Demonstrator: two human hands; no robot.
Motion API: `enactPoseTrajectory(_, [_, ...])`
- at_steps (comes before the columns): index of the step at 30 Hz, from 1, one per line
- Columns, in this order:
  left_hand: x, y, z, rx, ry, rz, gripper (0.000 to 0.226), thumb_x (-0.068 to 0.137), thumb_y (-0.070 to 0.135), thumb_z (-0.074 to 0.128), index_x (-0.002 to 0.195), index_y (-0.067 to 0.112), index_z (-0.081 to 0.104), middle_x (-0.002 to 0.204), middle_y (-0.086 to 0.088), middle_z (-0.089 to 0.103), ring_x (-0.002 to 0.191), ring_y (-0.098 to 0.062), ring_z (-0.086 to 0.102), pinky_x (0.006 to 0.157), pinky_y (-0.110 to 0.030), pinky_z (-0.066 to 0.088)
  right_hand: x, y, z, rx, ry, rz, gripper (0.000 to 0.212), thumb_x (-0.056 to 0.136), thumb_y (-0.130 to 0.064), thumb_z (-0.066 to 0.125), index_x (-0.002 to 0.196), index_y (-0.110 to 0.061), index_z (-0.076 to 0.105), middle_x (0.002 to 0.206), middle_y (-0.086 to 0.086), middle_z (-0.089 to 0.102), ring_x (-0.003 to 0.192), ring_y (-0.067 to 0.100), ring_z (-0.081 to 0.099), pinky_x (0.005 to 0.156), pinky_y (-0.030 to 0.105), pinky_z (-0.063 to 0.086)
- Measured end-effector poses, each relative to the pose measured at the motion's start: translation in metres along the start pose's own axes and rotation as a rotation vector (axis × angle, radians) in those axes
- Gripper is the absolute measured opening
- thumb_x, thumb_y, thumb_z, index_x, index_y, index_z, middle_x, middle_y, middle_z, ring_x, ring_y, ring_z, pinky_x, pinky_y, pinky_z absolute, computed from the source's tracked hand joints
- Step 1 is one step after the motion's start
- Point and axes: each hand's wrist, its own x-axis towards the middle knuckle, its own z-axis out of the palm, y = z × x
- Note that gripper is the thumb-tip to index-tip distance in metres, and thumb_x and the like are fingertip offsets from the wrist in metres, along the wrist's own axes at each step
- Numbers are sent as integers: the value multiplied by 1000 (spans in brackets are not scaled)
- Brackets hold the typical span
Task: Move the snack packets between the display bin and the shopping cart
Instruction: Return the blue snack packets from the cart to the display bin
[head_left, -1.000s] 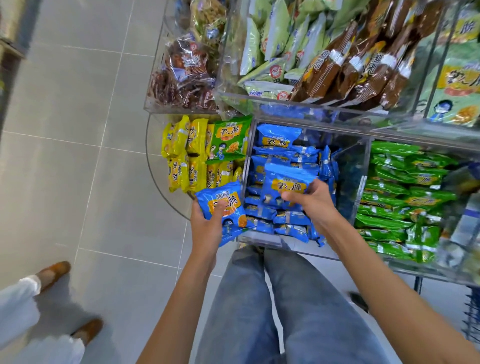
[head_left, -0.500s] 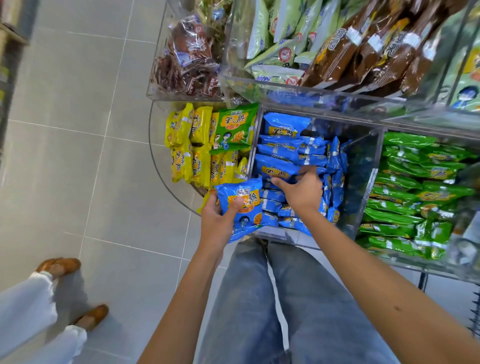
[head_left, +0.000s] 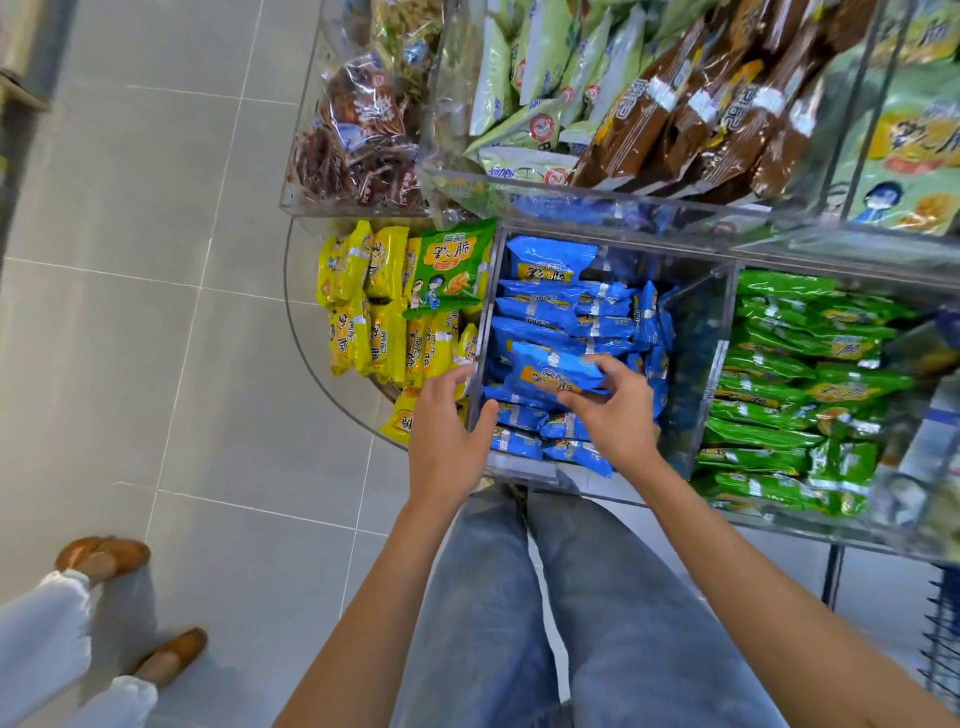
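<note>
A blue packet (head_left: 550, 370) is pinched between the thumb and curled fingers of the right hand (head_left: 615, 415). It is held just above the heap of like packets in the middle compartment of the clear bin (head_left: 721, 364). The left hand (head_left: 447, 441) is held loose and spread at 9 o'clock of the packet, with nothing gripped. Its thumb is at the compartment's left wall, though contact cannot be told.

Yellow packets (head_left: 363, 312) are stacked at 9 o'clock of the blue heap, and one green packet (head_left: 452, 267) is laid on them. A green stack (head_left: 789, 364) fills the compartment at 3 o'clock. At 12 o'clock, brown packets (head_left: 649, 119) are held in an upper bin (head_left: 519, 192).

Jeans (head_left: 597, 623) are seen at 6 o'clock, and another person's shoes (head_left: 104, 556) at 8 o'clock on the tiled floor (head_left: 156, 260).
</note>
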Motion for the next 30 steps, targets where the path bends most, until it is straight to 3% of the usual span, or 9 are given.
enactPoseTrajectory(4, [-10, -16, 8, 206, -70, 88, 53, 85, 17, 65, 134, 6, 47, 129, -13, 51, 121, -28, 42, 98, -23, 27, 8, 14, 28, -27, 52, -64, 32, 71, 0, 77, 102, 1, 67, 93, 9, 67, 71, -2, 55, 65, 0, 43])
enactPoseTrajectory(7, [-16, -20, 13, 300, -89, 130, 57, 86, 22, 64, 136, 3, 44, 135, -13, 48, 124, -28, 38, 105, -31, 29, 14, 19, 47, -111, 164, 4, 43, 70, -18, 81, 106, -3, 63, 88, 6, 63, 75, 11, 54, 73, 23, 50])
enactPoseTrajectory(10, [-17, -21, 15, 330, -88, 141, 59, 86, 24, 64, 137, 3, 43, 138, -12, 46, 127, -27, 37, 108, -34, 32, 14, 24, 50, -163, 247, 79, 53, 67, -33, 83, 103, -9, 53, 88, 0, 59, 83, 19, 58, 70, 33, 48])
enactPoseTrajectory(12, [-16, -20, 13, 318, -93, 145, 58, 87, 24, 63, 137, 4, 43, 138, -10, 46, 127, -26, 37, 106, -30, 29, 13, 25, 49, -202, 223, 85, 54, 68, -37, 81, 105, -9, 53, 93, 3, 62, 89, 22, 60, 70, 35, 48])
enactPoseTrajectory(16, [-17, -12, 0, 255, -133, 130, 53, 88, 23, 62, 136, 9, 44, 138, -6, 48, 127, -21, 40, 101, -25, 30, 3, 15, 35, -179, 88, 33, 65, 71, -34, 79, 124, -9, 51, 119, 5, 61, 110, 21, 55, 87, 29, 43])
enactPoseTrajectory(20, [-25, -3, -25, 166, -182, 75, 44, 89, 23, 62, 130, 11, 51, 132, -6, 53, 123, -22, 46, 100, -33, 37, -29, -1, 1, -219, -61, 50, 70, 84, -36, 67, 140, -8, 36, 139, 8, 48, 126, 25, 46, 102, 36, 39])
enactPoseTrajectory(24, [-37, -3, -50, -49, -362, -91, 35, 91, 20, 60, 125, 10, 56, 122, -5, 58, 110, -17, 53, 87, -25, 39, -80, -15, -28, -43, 17, 120, 55, 89, -27, 61, 136, -6, 43, 133, 11, 54, 120, 22, 53, 99, 32, 40])
enactPoseTrajectory(28, [-45, -18, -70, -118, -482, -101, 25, 91, 17, 59, 116, 10, 59, 109, -3, 58, 95, -11, 52, 69, -15, 40, -129, -20, -28, 156, 144, 149, 38, 89, -13, 61, 124, -1, 54, 113, 18, 64, 99, 17, 57, 92, 33, 45])
enactPoseTrajectory(30, [-47, -28, -81, -86, -541, -75, 25, 92, 15, 59, 116, 6, 60, 108, -4, 59, 96, -13, 52, 72, -11, 41, -154, -18, -21, 248, 212, 182, 35, 89, -7, 58, 122, 3, 55, 108, 19, 63, 90, 17, 57, 82, 26, 46])
